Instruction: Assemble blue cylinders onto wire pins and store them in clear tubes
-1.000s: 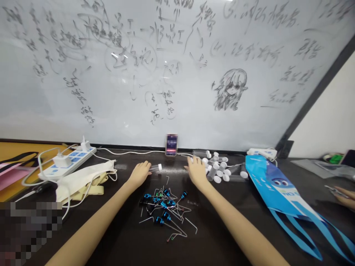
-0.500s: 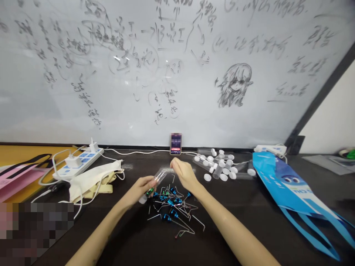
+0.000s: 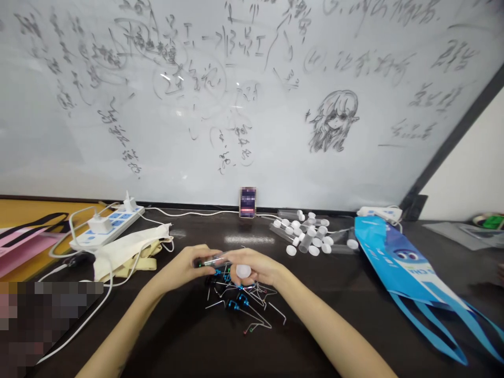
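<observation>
A clear plastic tube (image 3: 213,260) with small dark and green parts inside lies nearly level between my hands. My left hand (image 3: 189,265) is wrapped round its left part. At its right end, the fingers of my right hand (image 3: 252,262) are closed, and a round white cap (image 3: 243,271) shows against them. Just below both hands, a loose pile of bent metal wires with blue clamps (image 3: 243,300) and small red and green tips lies on the dark table (image 3: 177,336). My right hand partly covers this pile.
Several clear tubes with white caps (image 3: 291,250) lie at the back right, beside a blue bag (image 3: 384,257). A phone (image 3: 248,202) stands against the whiteboard (image 3: 177,157). At left are a power strip (image 3: 114,227), cables and a cream cloth bag (image 3: 129,249).
My right hand has come down and left to the tube's end, and a white cap now shows in it. My left hand has turned the tube from slanted to nearly level.
</observation>
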`<state>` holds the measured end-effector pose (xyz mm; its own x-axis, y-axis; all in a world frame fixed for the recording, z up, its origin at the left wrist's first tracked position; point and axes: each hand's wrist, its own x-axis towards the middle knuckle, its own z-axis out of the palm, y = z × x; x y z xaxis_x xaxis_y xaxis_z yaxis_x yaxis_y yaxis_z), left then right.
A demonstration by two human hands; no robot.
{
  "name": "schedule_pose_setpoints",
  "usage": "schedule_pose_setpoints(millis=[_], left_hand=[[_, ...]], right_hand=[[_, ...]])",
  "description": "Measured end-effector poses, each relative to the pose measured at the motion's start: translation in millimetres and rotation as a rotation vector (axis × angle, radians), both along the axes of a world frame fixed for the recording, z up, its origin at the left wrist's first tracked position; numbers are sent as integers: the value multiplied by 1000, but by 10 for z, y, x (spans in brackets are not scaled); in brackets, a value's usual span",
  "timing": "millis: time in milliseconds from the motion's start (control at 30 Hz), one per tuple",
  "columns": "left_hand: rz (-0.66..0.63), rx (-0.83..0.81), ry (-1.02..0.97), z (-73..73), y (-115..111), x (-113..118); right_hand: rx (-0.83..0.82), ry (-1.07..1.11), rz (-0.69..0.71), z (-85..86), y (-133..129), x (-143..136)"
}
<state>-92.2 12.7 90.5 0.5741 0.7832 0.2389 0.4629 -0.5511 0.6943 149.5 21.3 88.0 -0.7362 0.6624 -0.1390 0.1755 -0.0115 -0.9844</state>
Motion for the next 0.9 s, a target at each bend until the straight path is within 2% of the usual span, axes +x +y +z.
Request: schedule_pose_setpoints(millis=[167, 267, 367, 467, 533, 633, 767, 900], left_hand=[[124, 189, 172, -34, 150, -323], [185, 284, 227, -87, 205, -435], [187, 348, 222, -131, 210, -404], [180, 364, 155, -147, 201, -334], [201, 339, 78, -152, 207, -317], [299, 253, -90, -184, 239, -326], [400, 40, -372, -286, 271, -295], [355, -191, -602, -353, 240, -202]], right_hand=[[38, 62, -233, -133, 129, 35], [83, 51, -328, -213, 176, 40], [91, -18, -329, -297, 179, 0], [86, -112, -270, -334, 159, -26], [95, -174, -229, -315, 146, -9], [145, -256, -217, -243, 155, 68], [311, -295, -348, -134, 255, 226], [439, -269, -452, -64, 347, 362]])
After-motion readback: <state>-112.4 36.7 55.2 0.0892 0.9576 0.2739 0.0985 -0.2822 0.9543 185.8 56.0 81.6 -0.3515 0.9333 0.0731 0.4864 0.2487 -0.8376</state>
